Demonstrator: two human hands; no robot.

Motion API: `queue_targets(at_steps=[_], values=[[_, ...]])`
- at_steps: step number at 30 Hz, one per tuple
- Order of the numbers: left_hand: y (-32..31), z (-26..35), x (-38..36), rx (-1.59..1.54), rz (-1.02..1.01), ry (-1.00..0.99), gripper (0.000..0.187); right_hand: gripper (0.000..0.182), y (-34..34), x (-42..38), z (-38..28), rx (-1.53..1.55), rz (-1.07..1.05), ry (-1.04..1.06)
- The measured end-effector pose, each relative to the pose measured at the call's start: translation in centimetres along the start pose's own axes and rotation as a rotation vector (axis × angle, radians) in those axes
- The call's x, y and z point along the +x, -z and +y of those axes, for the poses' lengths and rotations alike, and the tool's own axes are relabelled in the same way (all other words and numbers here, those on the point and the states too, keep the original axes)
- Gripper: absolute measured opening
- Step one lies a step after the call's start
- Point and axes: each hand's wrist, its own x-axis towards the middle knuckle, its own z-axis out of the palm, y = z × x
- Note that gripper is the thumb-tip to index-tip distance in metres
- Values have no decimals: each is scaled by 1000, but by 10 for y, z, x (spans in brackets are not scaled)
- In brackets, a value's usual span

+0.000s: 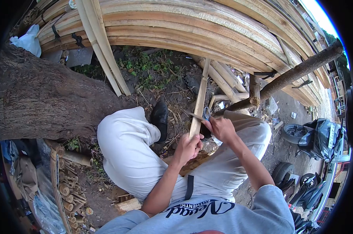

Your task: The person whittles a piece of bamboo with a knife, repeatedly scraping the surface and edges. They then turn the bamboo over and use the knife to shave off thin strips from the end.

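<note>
I see the stacked bamboo fence (pixel 192 27) behind, the tree trunk (pixel 40 101) on the left. The sweatshirt (pixel 207 216) reads "Nevada Authentic". My left hand (pixel 187 149) is closed around the bamboo slat (pixel 199 102); my right hand (pixel 220 128) grips the knife (pixel 196 116) against it.

1. On the grey sweatshirt (pixel 223 214), below both hands and nearest the camera, large dark script letters appear upside down and read roughly "Nevada".
2. Above that script, smaller block capitals read "AUTHENTIC", also upside down.
</note>
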Motion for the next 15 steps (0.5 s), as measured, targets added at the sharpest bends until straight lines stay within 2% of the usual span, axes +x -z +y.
queue_targets(at_steps=[3,5,6,8,10,12,14,15], values=[[-1,-3,0,7,-5,-17,28,49,-5,8,12,7,0,-92],[4,0,-1,3,19,-25,29,49,1,-2,-13,131,42,1],[7,1,-2,4,19,-37,29,46,17,-7,-36,224,22,173],[9,1,-2,1,14,-54,29,45,15,-16,-50,296,-95,122],[10,0,-2,22,26,-59,29,46,15,-8,-40,199,-83,151],[9,-1,-4,19,12,-57,29,48,6,6,-25,42,28,-74],[11,2,-6,25,6,-59,29,47,4,4,-22,17,48,-67],[13,5,-7,35,-7,-64,30,47,10,-3,-34,85,5,40]])
